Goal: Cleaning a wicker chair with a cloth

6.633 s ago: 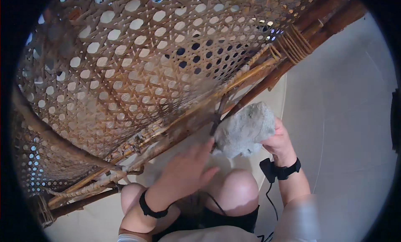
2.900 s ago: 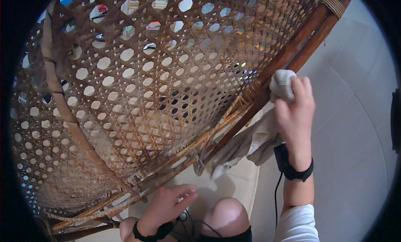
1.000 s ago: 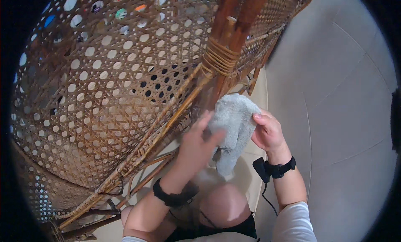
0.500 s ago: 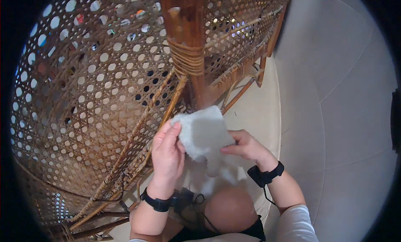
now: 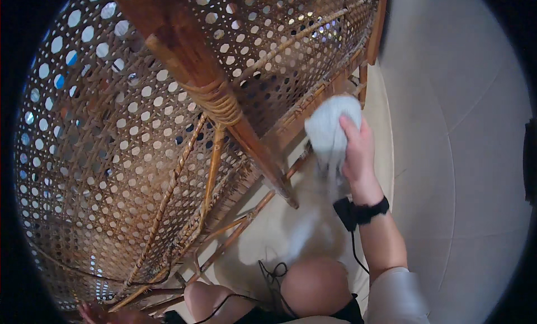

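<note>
My right hand (image 5: 358, 150) is closed on a folded white cloth (image 5: 333, 125), thumb pressed on its face. A loose end of the cloth hangs below, blurred. The hand is raised beside the lower edge of the woven rattan panel (image 5: 140, 134), to the right of a brown wooden leg (image 5: 246, 136). I cannot tell whether the cloth touches the rattan furniture. At the lower left rim, my left hand (image 5: 109, 314) shows only dimly near the rattan frame, its grip unclear.
Thin cane binding (image 5: 215, 103) wraps the leg, and rattan braces (image 5: 210, 178) run down from it. A grey padded surface (image 5: 447, 156) rises at the right. Below lies a pale floor (image 5: 268, 229). Black cords (image 5: 274, 271) hang by my knees; another trails from my right wristband (image 5: 363, 212).
My left hand has let go of the cloth and dropped to the lower left. My right hand has carried the cloth up and right. The leg now appears tilted, its lower end visible.
</note>
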